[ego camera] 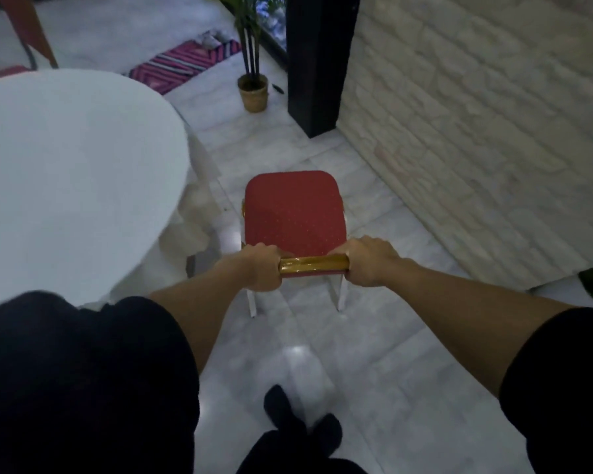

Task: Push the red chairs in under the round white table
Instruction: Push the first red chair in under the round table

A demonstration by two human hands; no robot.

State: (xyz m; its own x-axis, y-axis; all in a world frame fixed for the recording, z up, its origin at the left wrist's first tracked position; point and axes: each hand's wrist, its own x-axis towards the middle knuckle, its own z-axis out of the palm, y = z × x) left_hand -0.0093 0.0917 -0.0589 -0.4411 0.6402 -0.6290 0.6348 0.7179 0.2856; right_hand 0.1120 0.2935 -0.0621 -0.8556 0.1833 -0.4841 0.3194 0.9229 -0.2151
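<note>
At twelve o'clock from your feet, the red chair [293, 210] stands on pale floor, apart from the round white table [65, 172] at ten o'clock. Your left hand [259, 266] and right hand [372, 261] both curl closed around its gold top rail [314, 264], one at each end.

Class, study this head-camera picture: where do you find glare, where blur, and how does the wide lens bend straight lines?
Head view: dim, bluish light overall; glare patches sit on the marble floor and along the chair's gold back rail, gripped by the left hand and right hand; the round white table looks soft and featureless; the brick wall courses bow outward toward the frame edge.
</note>
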